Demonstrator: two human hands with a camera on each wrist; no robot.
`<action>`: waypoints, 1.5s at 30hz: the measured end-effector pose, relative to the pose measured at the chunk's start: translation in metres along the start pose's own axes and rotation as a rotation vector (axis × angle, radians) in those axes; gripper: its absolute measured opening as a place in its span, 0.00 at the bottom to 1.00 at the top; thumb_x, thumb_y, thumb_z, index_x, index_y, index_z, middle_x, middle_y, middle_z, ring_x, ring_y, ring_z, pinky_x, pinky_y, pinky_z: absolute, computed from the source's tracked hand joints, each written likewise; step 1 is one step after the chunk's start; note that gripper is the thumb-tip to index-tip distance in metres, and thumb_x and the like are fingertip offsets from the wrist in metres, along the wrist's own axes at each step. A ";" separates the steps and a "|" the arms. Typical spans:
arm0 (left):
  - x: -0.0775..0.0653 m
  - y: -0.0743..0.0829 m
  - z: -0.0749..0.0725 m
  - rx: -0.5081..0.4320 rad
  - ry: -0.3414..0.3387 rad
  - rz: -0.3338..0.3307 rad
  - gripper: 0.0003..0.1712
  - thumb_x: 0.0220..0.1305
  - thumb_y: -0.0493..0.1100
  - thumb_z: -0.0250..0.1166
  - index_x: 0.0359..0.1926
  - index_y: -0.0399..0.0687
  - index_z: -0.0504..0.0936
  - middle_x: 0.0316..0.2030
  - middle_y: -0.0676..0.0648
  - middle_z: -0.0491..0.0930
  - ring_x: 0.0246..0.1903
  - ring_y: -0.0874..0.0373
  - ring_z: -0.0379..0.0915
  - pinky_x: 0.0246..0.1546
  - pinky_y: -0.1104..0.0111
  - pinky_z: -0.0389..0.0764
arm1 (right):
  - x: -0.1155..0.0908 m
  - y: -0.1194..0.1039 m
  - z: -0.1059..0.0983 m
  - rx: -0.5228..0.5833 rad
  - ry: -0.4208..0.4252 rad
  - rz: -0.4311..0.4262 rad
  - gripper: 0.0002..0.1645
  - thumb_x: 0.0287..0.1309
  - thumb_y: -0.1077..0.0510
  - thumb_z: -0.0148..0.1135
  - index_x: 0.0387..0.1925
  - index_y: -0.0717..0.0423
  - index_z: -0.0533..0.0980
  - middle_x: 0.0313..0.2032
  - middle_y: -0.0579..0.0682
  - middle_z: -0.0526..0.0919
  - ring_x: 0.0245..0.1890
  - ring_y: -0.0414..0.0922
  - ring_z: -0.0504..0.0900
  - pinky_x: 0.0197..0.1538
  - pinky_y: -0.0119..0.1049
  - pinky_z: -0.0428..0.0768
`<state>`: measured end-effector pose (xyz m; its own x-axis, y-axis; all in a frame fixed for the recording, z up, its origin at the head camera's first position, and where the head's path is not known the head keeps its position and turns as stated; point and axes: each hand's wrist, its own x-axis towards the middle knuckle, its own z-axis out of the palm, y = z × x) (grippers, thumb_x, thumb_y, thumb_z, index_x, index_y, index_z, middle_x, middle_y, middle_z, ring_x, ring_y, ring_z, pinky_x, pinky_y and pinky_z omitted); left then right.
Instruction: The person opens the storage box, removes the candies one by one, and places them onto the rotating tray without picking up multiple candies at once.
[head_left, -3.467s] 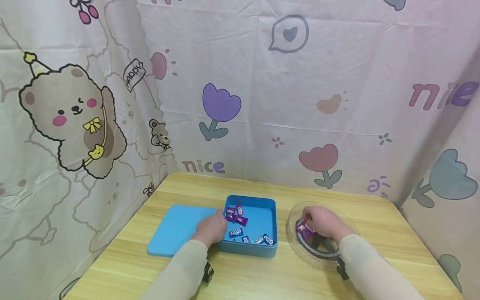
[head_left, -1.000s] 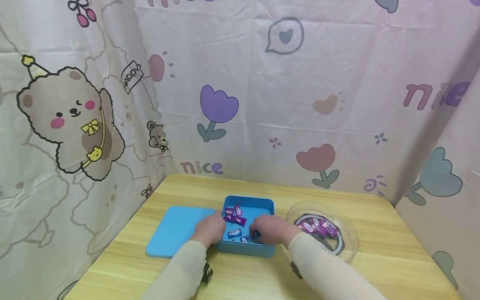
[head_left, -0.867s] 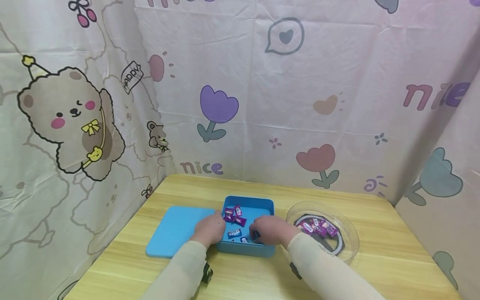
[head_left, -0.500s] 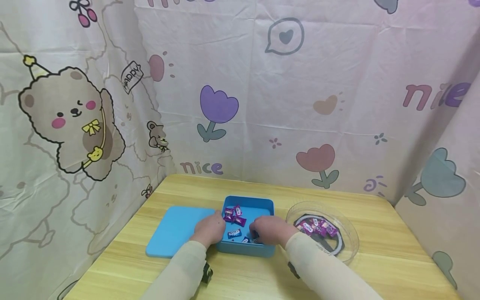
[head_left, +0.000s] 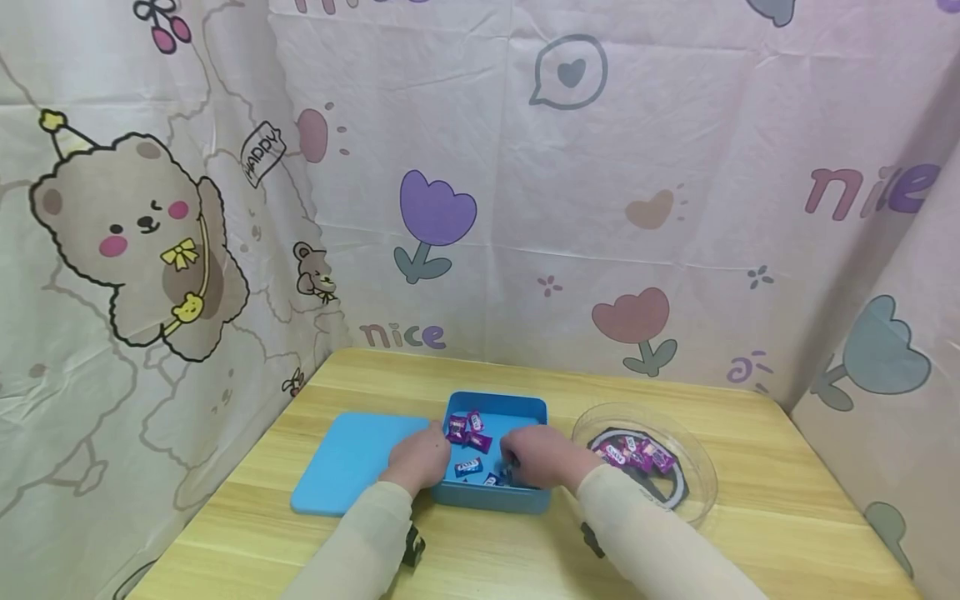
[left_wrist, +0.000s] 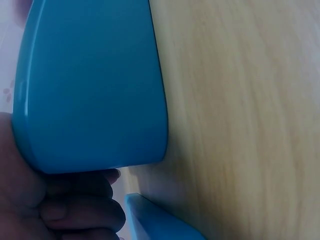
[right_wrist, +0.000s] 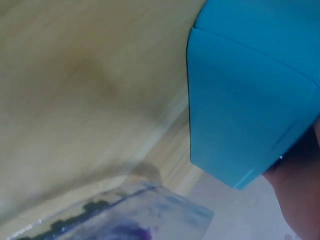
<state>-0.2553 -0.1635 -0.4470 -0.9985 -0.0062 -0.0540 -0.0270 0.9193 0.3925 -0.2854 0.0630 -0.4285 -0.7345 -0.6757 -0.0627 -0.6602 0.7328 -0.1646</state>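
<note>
A blue open box [head_left: 491, 498] stands on the table, with purple-wrapped candies [head_left: 457, 428] at its back left. Blue-wrapped candies [head_left: 468, 467] lie nearer its front wall. My left hand [head_left: 422, 457] grips the box's left side, the thumb by the rim and the curled fingers [left_wrist: 82, 212] against the wall in the left wrist view. My right hand [head_left: 542, 456] reaches over the right rim into the front right part. Its bent fingers pinch at a blue-wrapped candy there, mostly covered by the hand. In the right wrist view, the box wall [right_wrist: 245, 105] hides those fingertips.
A flat blue lid [head_left: 341, 467] lies left of the box. To the right is a round clear plastic container [head_left: 705, 467] holding several purple-wrapped candies [head_left: 637, 454]. Patterned cloth [head_left: 525, 208] hangs behind and beside the wooden table [head_left: 480, 550].
My right hand has moved left from the clear container, where it held a purple-wrapped candy, into the blue box. In the last second it shifts only slightly. My left hand stays on the box.
</note>
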 end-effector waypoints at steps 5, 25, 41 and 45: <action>0.000 0.001 -0.001 0.004 -0.003 -0.003 0.29 0.75 0.42 0.47 0.70 0.28 0.65 0.62 0.33 0.76 0.54 0.42 0.76 0.51 0.43 0.79 | -0.003 0.006 -0.009 0.021 0.088 -0.031 0.07 0.62 0.56 0.68 0.34 0.40 0.77 0.28 0.34 0.75 0.30 0.37 0.74 0.39 0.33 0.79; -0.002 0.002 -0.003 0.008 0.001 0.010 0.27 0.76 0.42 0.48 0.68 0.27 0.67 0.59 0.33 0.77 0.49 0.44 0.78 0.49 0.44 0.80 | -0.041 0.053 -0.044 0.123 0.217 0.126 0.08 0.63 0.55 0.68 0.34 0.43 0.75 0.26 0.38 0.74 0.29 0.40 0.74 0.34 0.35 0.77; -0.001 0.001 -0.001 -0.002 -0.002 -0.003 0.29 0.76 0.43 0.47 0.70 0.29 0.65 0.64 0.33 0.74 0.58 0.40 0.74 0.54 0.42 0.77 | -0.092 0.112 -0.040 0.148 0.187 0.179 0.09 0.58 0.60 0.66 0.29 0.47 0.73 0.24 0.40 0.73 0.26 0.40 0.71 0.33 0.39 0.74; -0.001 0.001 -0.001 -0.004 -0.004 -0.005 0.29 0.76 0.43 0.47 0.70 0.29 0.65 0.63 0.33 0.74 0.58 0.40 0.74 0.55 0.42 0.76 | -0.104 0.121 -0.034 0.148 0.170 0.203 0.10 0.57 0.60 0.67 0.28 0.48 0.73 0.24 0.40 0.74 0.26 0.40 0.72 0.33 0.39 0.75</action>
<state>-0.2544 -0.1629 -0.4455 -0.9982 -0.0096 -0.0593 -0.0324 0.9177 0.3959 -0.2942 0.2244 -0.4080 -0.8730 -0.4846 0.0550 -0.4766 0.8236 -0.3076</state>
